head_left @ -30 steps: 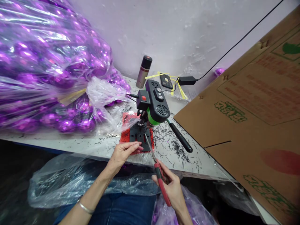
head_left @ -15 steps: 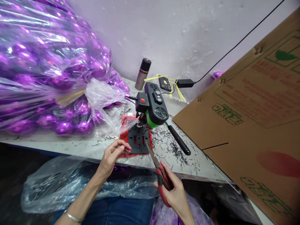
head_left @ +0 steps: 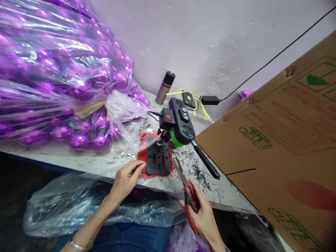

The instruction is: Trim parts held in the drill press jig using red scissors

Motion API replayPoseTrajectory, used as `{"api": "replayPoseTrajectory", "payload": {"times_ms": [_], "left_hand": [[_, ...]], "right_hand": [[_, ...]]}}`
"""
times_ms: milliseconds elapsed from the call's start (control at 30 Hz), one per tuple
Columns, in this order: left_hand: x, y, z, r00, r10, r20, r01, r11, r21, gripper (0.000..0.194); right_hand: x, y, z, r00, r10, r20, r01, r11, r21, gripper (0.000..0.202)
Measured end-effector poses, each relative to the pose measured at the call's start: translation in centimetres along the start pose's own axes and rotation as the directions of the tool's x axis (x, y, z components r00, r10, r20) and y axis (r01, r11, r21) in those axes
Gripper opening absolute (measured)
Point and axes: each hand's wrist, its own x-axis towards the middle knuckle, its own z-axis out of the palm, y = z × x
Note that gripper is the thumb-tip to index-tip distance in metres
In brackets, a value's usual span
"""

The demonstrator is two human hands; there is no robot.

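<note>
My right hand [head_left: 203,213] grips a pair of scissors [head_left: 189,201] by its red and black handles. The blades are slightly parted and point away from me, over the table just right of the drill press base. My left hand [head_left: 127,178] is closed, thumb against fingertips, at the near left edge of that base; whether something small is between them I cannot make out. Between and beyond my hands stands a small black and green drill press [head_left: 182,120] with a slotted black base plate [head_left: 159,166]. Under the plate lies a red sheet [head_left: 143,154].
A big clear bag of shiny purple balls [head_left: 65,77] fills the left. A cardboard box [head_left: 275,140] leans in from the right, near the drill press's black lever [head_left: 206,162]. Behind stand a spray can [head_left: 165,87] and a power adapter [head_left: 210,100]. Black clippings [head_left: 198,171] litter the table.
The scissors have shifted right, with their blades now parted a little more. My left hand's fingers have drawn closer together. The whole view has shifted slightly.
</note>
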Motion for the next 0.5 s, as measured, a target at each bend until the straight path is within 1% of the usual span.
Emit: {"api": "replayPoseTrajectory", "payload": {"times_ms": [67,133,167,233,333,500], "left_hand": [[-0.2,-0.4,0.5,0.986,0.165,-0.009,-0.163,0.98,0.114,0.021],[-0.3,-0.8,1.1,0.947,0.321,0.005,-0.314,0.922,0.227,0.025],[-0.3,-1.0,1.3,0.926,0.376,0.03,-0.369,0.886,0.28,0.026],[-0.5,-1.4,1.8,0.892,0.444,0.084,-0.443,0.82,0.362,0.028],[-0.8,-1.7,2.4,0.868,0.481,0.123,-0.482,0.757,0.442,0.028],[-1.2,-1.8,3.0,0.867,0.49,0.091,-0.46,0.715,0.527,0.026]], "right_hand": [[0.4,-0.3,-0.2,1.0,-0.023,-0.02,0.022,0.998,-0.061,0.062],[1.1,-0.8,-0.5,0.998,-0.061,-0.025,0.058,0.992,-0.11,0.061],[1.5,-1.1,-0.8,0.997,-0.081,-0.021,0.077,0.988,-0.131,0.061],[2.3,-1.7,-1.4,0.995,-0.102,-0.015,0.097,0.978,-0.184,0.061],[3.7,-2.6,-2.5,0.994,-0.112,-0.007,0.105,0.951,-0.292,0.063],[5.3,-3.7,-3.4,0.988,-0.15,0.039,0.153,0.91,-0.384,0.064]]}}
